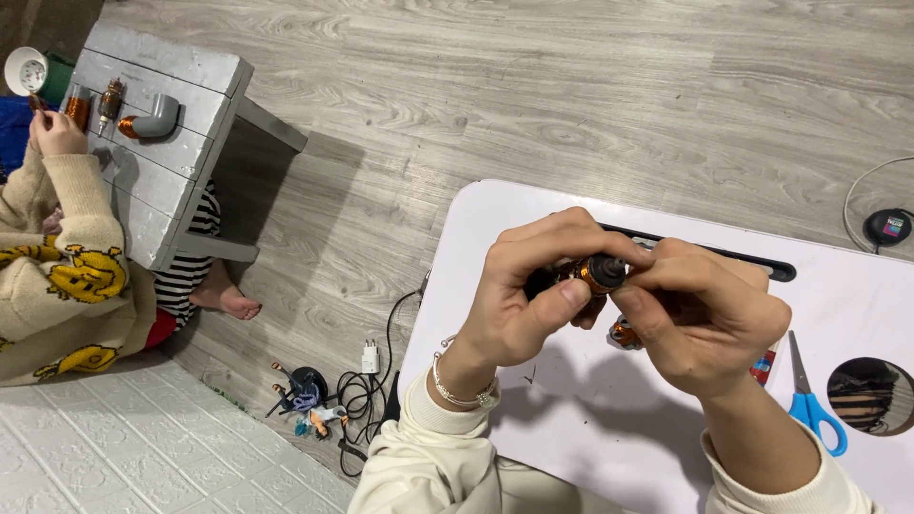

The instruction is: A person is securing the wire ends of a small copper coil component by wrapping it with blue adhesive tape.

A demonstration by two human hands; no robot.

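Copper-wound motor part point(598, 274), small and cylindrical with a dark end cap, sits pinched between both hands above a white surface point(857, 286) — the largest thing in view, a low rounded-corner top with a dark slot along its far edge and a round hole near its right side. Beyond it, grey wood-look flooring point(533, 86) fills the rest of the scene. At upper left a second person in a cream sweater point(67, 276) with yellow smiling faces sits by a small grey wooden bench point(162, 181), which carries a grey pipe elbow point(155, 118) and more copper-wound pieces. On the floor beside the white surface lies a tangle of black cable and a white plug point(369, 359). The left hand point(519, 305), wearing a beaded bracelet at the wrist, has its grip closed on the part, thumb pressed against its side. The right hand point(709, 324) wraps its fingers over the part's end — its grip also closed on it. Blue-handled scissors point(809, 405) lie on the surface, just right of the right wrist.
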